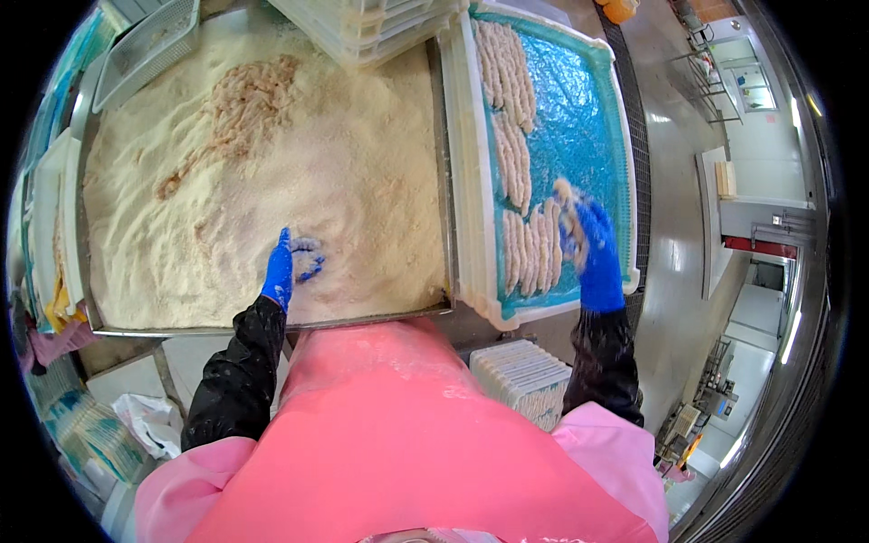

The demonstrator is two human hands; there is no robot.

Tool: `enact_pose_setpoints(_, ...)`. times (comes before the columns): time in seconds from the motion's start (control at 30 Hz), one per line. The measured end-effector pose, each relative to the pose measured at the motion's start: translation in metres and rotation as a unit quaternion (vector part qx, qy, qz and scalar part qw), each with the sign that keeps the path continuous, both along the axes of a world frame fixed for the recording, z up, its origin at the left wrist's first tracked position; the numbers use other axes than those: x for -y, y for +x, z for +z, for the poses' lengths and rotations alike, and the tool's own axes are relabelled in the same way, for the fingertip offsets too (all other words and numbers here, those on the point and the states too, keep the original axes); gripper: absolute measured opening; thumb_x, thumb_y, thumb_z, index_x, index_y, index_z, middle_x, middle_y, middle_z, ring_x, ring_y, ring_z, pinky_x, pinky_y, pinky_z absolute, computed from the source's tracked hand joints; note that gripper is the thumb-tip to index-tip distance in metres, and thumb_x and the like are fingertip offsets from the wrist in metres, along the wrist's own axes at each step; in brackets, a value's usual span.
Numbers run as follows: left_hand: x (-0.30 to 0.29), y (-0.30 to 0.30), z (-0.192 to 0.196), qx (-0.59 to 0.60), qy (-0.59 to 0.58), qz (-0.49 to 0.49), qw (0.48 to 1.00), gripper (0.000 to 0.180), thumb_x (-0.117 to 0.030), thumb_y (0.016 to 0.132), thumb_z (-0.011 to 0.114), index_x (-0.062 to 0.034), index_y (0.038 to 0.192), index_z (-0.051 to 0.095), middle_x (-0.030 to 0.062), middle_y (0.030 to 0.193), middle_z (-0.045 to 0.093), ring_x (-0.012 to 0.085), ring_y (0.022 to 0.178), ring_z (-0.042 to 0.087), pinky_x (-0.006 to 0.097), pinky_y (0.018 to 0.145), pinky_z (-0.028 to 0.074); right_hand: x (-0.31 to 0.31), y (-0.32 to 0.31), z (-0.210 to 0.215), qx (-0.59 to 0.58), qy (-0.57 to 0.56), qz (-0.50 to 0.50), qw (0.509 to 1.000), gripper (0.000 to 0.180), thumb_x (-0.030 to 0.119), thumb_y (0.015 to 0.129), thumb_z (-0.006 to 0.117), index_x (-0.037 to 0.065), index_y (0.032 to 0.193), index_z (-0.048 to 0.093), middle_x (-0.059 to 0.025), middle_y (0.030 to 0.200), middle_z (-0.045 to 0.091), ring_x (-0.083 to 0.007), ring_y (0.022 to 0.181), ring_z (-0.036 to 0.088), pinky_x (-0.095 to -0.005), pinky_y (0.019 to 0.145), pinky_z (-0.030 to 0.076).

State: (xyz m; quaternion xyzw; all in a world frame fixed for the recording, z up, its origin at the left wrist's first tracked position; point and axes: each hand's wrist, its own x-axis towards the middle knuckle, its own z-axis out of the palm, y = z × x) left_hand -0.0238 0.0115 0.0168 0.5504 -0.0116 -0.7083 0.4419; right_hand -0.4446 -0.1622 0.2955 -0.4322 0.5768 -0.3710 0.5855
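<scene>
My left hand (pixel 288 262), in a blue glove dusted with pale crumbs, rests on the heap of breading (pixel 362 199) near the front of a wide metal-edged tray. Its fingers are apart, and nothing shows between them. Over the right side of a white tray (pixel 486 181) lined with blue film, my blue-gloved right hand (pixel 593 240) is closed around a crumb-coated meat strip (pixel 563 192). Beside that hand, a row of coated strips (pixel 529 249) lies on the film, with further rows behind it. Raw, uncoated strips (pixel 249 104) are piled at the back of the breading.
Stacked white trays (pixel 371 27) stand at the back, between the breading and the lined tray. A white perforated basket (pixel 149 54) sits at the far left corner. Below the lined tray is another white stack (pixel 520 376). Wet floor (pixel 670 181) stretches along the right.
</scene>
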Motion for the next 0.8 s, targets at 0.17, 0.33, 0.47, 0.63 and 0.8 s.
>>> enact_pose_setpoints(0.17, 0.001, 0.001, -0.012, -0.025, 0.011, 0.041, 0.999, 0.072, -0.065, 0.090, 0.031, -0.0001, 0.093, 0.062, 0.0189, 0.079, 0.066, 0.0288, 0.062, 0.063, 0.037, 0.054, 0.052, 0.117, 0.002, -0.010, -0.038, -0.087, 0.005, 0.995, 0.028, 0.027, 0.090, 0.059, 0.006, 0.108, 0.060, 0.0033, 0.071, 0.055, -0.0021, 0.045, 0.043, -0.0175, 0.036, 0.032)
enact_pose_setpoints(0.33, 0.004, 0.007, -0.024, -0.033, 0.014, 0.042, 0.998, 0.073, -0.065, 0.090, 0.030, 0.0003, 0.088, 0.063, 0.0186, 0.073, 0.066, 0.0302, 0.057, 0.062, 0.039, 0.052, 0.052, 0.251, 0.021, -0.056, -0.197, -0.269, 0.050, 0.941, 0.026, 0.030, 0.087, 0.060, 0.006, 0.095, 0.063, -0.0094, 0.074, 0.062, -0.0217, 0.055, 0.057, -0.0326, 0.050, 0.045)
enact_pose_setpoints(0.47, 0.002, 0.001, -0.008, 0.013, 0.024, 0.046, 0.999, 0.074, -0.065, 0.090, 0.029, 0.0010, 0.088, 0.063, 0.0178, 0.073, 0.066, 0.0300, 0.058, 0.063, 0.039, 0.051, 0.052, 0.285, 0.032, -0.107, -0.566, -0.369, 0.186, 0.714, 0.037, 0.036, 0.088, 0.050, 0.003, 0.096, 0.063, -0.0238, 0.089, 0.064, -0.0408, 0.084, 0.062, -0.0494, 0.076, 0.048)
enact_pose_setpoints(0.63, 0.004, -0.004, 0.006, 0.009, 0.036, 0.049, 0.998, 0.074, -0.068, 0.089, 0.031, -0.0015, 0.086, 0.063, 0.0148, 0.072, 0.065, 0.0269, 0.058, 0.061, 0.037, 0.052, 0.050, 0.320, 0.030, -0.111, -0.486, -0.320, 0.187, 0.792, 0.032, 0.032, 0.087, 0.051, 0.004, 0.093, 0.065, -0.0229, 0.092, 0.064, -0.0406, 0.087, 0.062, -0.0467, 0.078, 0.049)
enact_pose_setpoints(0.8, 0.010, -0.002, -0.002, 0.015, 0.031, 0.040, 0.999, 0.074, -0.065, 0.091, 0.030, 0.0009, 0.087, 0.064, 0.0163, 0.069, 0.064, 0.0286, 0.056, 0.061, 0.038, 0.052, 0.051, 0.360, 0.004, -0.119, -0.548, -0.399, 0.276, 0.681, 0.027, 0.027, 0.086, 0.053, 0.003, 0.090, 0.064, -0.0224, 0.089, 0.064, -0.0409, 0.087, 0.061, -0.0459, 0.075, 0.048)
